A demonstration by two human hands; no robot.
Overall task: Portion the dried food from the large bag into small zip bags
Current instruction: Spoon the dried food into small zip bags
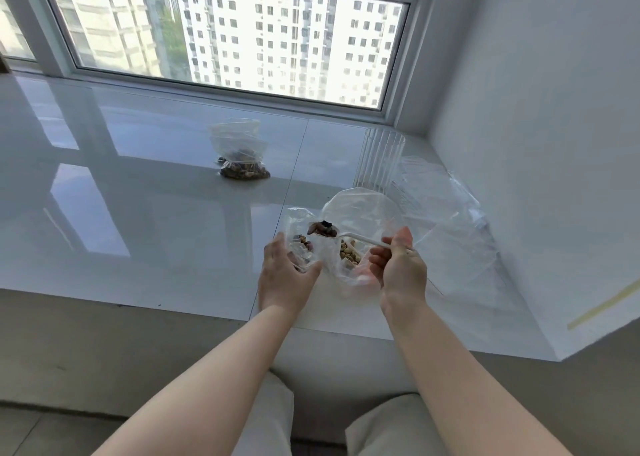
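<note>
Plastic film is the main hazard: the small zip bag [300, 244], gripped by the left hand [285, 275] at the sill's near edge, has a limp mouth that may fold shut under the load. The right hand [398, 265] pinches the handle of a white spoon [353, 238] whose bowl, heaped with dried food [323, 228], sits at 12 o'clock above that mouth; a tilt or a poor aim would scatter pieces onto the glossy sill [138, 213]. Directly at 3 o'clock of the small bag, the large bag [360, 234] stands open and unsupported and could slump. Filled bags [242, 159] rest well apart at 11 o'clock; a ribbed glass [379, 159] stands at 1 o'clock, within elbow reach.
</note>
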